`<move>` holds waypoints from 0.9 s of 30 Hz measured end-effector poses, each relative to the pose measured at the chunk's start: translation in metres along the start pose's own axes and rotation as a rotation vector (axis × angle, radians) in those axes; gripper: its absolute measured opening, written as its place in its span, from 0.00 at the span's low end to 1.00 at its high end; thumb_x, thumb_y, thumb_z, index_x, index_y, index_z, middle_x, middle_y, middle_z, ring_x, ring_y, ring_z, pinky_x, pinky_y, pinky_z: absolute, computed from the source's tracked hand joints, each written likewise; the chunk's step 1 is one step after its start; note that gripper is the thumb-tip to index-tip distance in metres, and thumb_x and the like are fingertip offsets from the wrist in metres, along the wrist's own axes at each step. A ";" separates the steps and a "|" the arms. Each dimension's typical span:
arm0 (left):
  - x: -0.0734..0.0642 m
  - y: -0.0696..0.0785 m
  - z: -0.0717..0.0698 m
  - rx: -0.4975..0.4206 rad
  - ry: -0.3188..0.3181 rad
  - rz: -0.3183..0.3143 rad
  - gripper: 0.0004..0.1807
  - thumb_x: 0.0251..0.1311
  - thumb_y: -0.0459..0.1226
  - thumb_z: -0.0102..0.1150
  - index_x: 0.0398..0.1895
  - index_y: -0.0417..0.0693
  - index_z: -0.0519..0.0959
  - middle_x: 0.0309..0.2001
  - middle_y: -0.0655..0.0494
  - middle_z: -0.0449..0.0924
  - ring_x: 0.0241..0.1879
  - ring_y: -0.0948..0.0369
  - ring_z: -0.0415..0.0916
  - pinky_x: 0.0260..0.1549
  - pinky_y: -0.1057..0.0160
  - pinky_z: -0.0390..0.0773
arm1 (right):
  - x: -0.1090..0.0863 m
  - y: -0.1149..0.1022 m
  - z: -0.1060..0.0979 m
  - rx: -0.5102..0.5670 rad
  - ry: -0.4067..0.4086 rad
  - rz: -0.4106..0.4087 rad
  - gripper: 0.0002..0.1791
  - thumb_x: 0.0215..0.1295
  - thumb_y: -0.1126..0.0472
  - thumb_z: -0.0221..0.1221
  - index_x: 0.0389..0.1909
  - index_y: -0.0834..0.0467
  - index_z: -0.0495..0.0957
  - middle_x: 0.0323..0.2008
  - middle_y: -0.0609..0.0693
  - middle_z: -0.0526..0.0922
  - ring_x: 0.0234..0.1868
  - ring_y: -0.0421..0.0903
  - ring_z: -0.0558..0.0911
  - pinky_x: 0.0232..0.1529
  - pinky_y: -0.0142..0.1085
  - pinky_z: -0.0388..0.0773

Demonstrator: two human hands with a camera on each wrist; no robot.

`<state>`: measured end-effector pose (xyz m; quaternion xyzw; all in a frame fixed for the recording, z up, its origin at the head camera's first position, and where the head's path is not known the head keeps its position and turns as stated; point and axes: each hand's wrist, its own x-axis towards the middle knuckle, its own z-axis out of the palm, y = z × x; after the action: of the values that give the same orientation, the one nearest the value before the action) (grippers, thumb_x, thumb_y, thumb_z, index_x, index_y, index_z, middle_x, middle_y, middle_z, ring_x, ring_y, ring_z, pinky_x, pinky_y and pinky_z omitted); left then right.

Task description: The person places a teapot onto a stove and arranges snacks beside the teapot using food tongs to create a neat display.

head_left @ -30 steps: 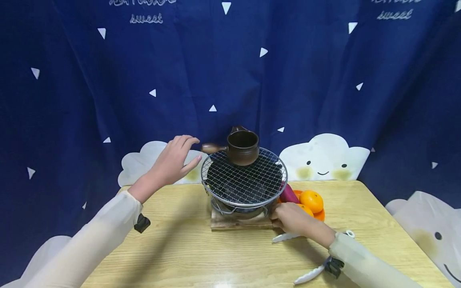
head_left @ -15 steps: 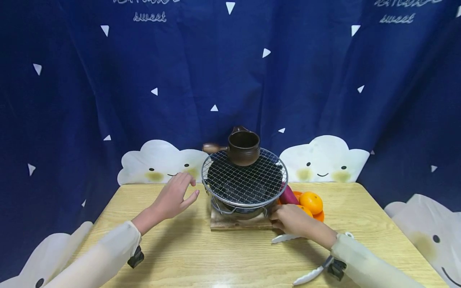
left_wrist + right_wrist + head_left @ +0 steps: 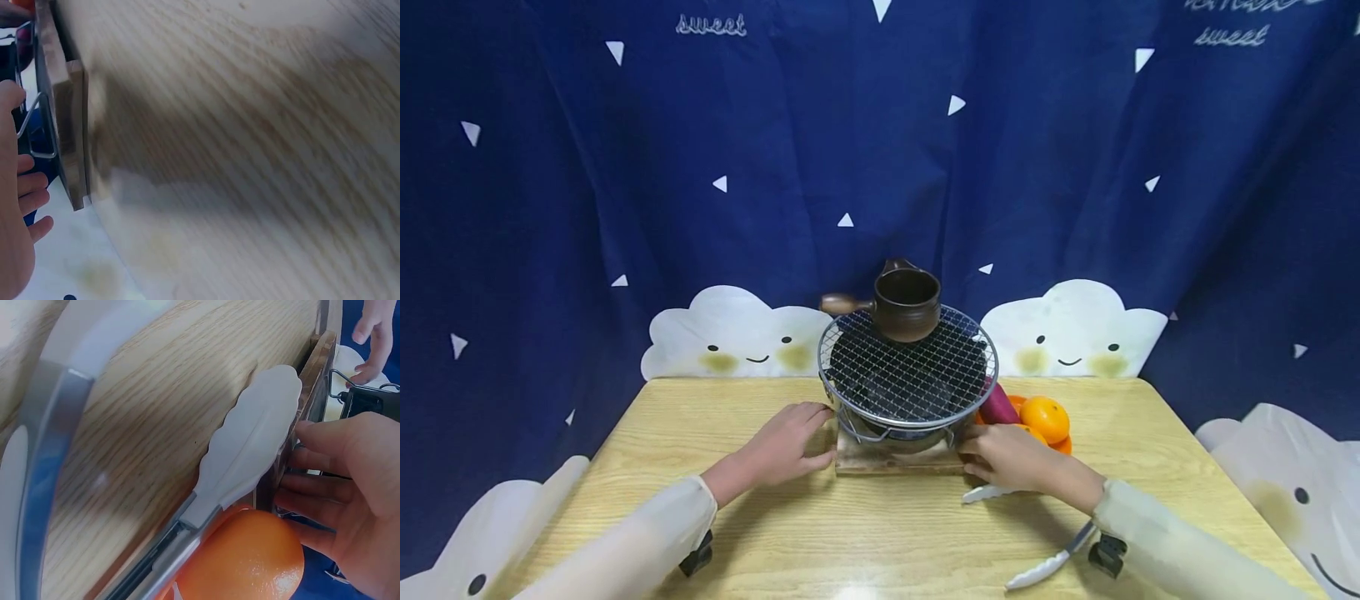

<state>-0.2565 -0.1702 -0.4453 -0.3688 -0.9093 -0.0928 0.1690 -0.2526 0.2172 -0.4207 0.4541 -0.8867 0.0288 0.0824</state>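
Note:
A small round grill [image 3: 895, 379] with a wire mesh top stands on a wooden board [image 3: 902, 462]. On the back of the mesh sits a dark brown handled pot [image 3: 907, 307], its handle pointing left. My left hand [image 3: 786, 446] is beside the board's left end, fingers apart and loosely bent. The left wrist view shows that hand [image 3: 15, 206] alongside the grill's wire legs, holding nothing; whether it touches the grill is unclear. My right hand [image 3: 1007, 457] holds the board's right end, its thumb and fingertips against the wood [image 3: 315, 375]; part of the grip is hidden.
Right of the grill, an orange plate [image 3: 1064, 446] bears oranges [image 3: 1047, 418] and a purple eggplant-like item [image 3: 998, 406]. White-tipped tongs [image 3: 1037, 573] lie under and beside my right forearm. A blue curtain [image 3: 880, 150] hangs behind the table [image 3: 865, 533].
My left hand has come down from beside the pot's handle to the board's left end. My right hand has stayed at the board's right end. Grill and pot have not moved.

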 end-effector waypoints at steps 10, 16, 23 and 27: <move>-0.002 0.003 0.010 -0.029 -0.127 -0.036 0.43 0.66 0.59 0.59 0.72 0.35 0.68 0.72 0.39 0.69 0.71 0.41 0.68 0.68 0.41 0.70 | -0.005 0.001 -0.005 -0.011 -0.044 -0.019 0.11 0.65 0.54 0.67 0.45 0.53 0.86 0.40 0.45 0.87 0.37 0.39 0.84 0.38 0.38 0.85; -0.001 0.002 0.009 -0.043 -0.213 -0.065 0.45 0.68 0.61 0.55 0.75 0.35 0.64 0.76 0.39 0.62 0.75 0.39 0.61 0.71 0.39 0.66 | -0.006 0.000 -0.012 -0.013 -0.076 -0.014 0.16 0.66 0.54 0.67 0.52 0.56 0.86 0.48 0.49 0.88 0.47 0.47 0.87 0.50 0.44 0.86; 0.001 0.000 0.013 -0.025 -0.259 -0.060 0.47 0.68 0.63 0.52 0.76 0.34 0.62 0.77 0.38 0.60 0.76 0.40 0.60 0.71 0.39 0.66 | -0.008 0.000 -0.011 -0.008 -0.088 -0.010 0.20 0.66 0.52 0.66 0.56 0.56 0.84 0.53 0.51 0.87 0.54 0.50 0.85 0.57 0.48 0.83; 0.001 0.000 0.014 -0.038 -0.285 -0.072 0.49 0.67 0.64 0.52 0.76 0.34 0.61 0.77 0.37 0.59 0.76 0.40 0.59 0.71 0.38 0.65 | -0.008 0.001 -0.010 -0.014 -0.073 -0.036 0.22 0.67 0.51 0.65 0.58 0.55 0.83 0.55 0.49 0.86 0.57 0.49 0.83 0.60 0.49 0.80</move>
<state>-0.2610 -0.1655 -0.4576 -0.3485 -0.9348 -0.0626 0.0276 -0.2477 0.2259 -0.4125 0.4701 -0.8809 0.0044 0.0536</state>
